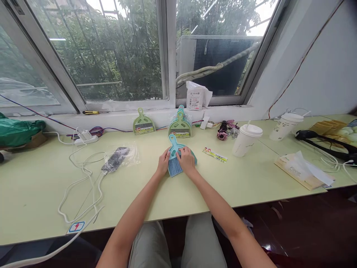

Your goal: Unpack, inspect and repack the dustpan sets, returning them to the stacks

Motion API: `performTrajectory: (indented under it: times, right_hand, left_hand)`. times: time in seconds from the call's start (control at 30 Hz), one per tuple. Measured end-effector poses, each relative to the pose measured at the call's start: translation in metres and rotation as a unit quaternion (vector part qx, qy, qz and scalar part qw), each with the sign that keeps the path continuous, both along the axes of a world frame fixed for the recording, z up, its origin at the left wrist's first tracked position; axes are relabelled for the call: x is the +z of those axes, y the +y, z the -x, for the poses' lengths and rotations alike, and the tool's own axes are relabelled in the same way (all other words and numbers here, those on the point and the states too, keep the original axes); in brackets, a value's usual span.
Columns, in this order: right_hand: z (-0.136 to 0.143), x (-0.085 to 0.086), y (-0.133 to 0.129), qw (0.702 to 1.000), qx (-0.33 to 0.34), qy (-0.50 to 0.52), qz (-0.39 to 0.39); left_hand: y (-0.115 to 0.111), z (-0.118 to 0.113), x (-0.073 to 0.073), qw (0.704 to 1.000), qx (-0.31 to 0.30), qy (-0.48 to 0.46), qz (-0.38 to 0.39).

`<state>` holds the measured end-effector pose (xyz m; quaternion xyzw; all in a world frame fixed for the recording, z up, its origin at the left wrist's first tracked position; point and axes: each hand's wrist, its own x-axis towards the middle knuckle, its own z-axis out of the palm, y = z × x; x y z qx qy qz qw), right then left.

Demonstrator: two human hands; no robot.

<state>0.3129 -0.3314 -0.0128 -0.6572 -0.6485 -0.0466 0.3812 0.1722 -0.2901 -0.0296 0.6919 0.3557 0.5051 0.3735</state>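
A small blue brush [174,167] with a looped handle lies over a blue dustpan [194,158] on the pale green table. My left hand [163,162] grips the left edge of the brush. Across its right side lies my right hand [186,159], its fingers closed on the blue set. Behind them a green brush-and-dustpan set [143,124] with a label leans on the wall, and a stack of similar sets [180,125] stands just beyond my hands. A loose printed label [214,155] lies flat to the right.
White cables [90,178] and a phone in clear plastic [115,160] lie at the left. Two lidded cups [245,143], a tissue pack [299,169] and black glasses or straps [323,141] are at the right. A power strip [86,140] sits near the wall.
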Motion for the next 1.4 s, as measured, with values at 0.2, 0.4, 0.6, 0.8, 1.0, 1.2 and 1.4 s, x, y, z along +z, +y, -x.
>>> performTrajectory:
  times: [0.2, 0.4, 0.6, 0.8, 1.0, 1.2, 1.4]
  right_hand:
    - [-0.015, 0.009, 0.006, 0.997, 0.012, 0.08, 0.003]
    - [-0.06, 0.021, 0.005, 0.998, -0.021, 0.051, 0.037]
    - [-0.079, 0.003, 0.006, 0.969, -0.061, -0.143, 0.194]
    - [-0.071, 0.003, 0.008, 0.962, -0.121, -0.138, 0.2]
    - [-0.075, 0.005, 0.008, 0.948, -0.126, -0.078, 0.281]
    - [-0.076, 0.012, 0.005, 0.973, -0.113, -0.047, 0.194]
    - [-0.054, 0.008, 0.005, 0.989, 0.007, -0.048, 0.14]
  left_hand:
    - [0.012, 0.008, 0.006, 0.999, -0.024, 0.004, 0.025]
    - [0.044, 0.063, 0.004, 0.961, 0.141, 0.22, 0.091]
    - [0.042, 0.088, 0.013, 0.892, 0.172, 0.408, 0.087]
    - [0.036, 0.08, 0.018, 0.869, 0.203, 0.448, 0.057]
    - [0.032, 0.079, 0.021, 0.843, 0.213, 0.491, 0.056]
    - [0.022, 0.06, 0.017, 0.865, 0.172, 0.47, 0.007]
    - [-0.002, 0.014, 0.008, 0.914, 0.042, 0.401, -0.032]
